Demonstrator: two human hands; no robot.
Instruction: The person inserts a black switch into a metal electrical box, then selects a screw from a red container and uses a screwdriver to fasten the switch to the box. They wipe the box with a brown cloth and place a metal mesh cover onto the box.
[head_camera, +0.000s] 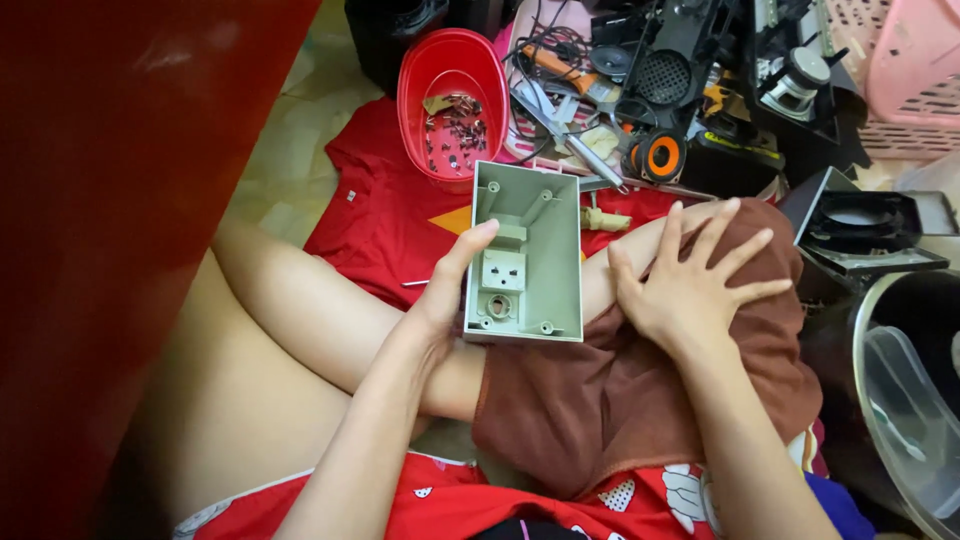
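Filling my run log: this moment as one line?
left hand: holds grey plastic casing, open side up | right hand: flat on brown cloth | red bowl behind

Pale tiled floor (290, 150), red panel (110, 200)

red tub (452, 70) (small parts inside), pink basket (915, 80)

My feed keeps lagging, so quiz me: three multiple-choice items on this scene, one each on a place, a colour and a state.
1. Where is the red bowl?
A. beyond the grey box
B. on the knee
C. in the pink basket

2. What colour is the box in the left hand?
A. orange
B. pale grey-green
C. black

3. How is the right hand?
A. gripping pliers
B. closed in a fist
C. resting flat, fingers spread, on the brown cloth

Answers: 1 A, it sits above the box's far edge. 2 B, its open inside shows that colour. 3 C, it holds nothing.
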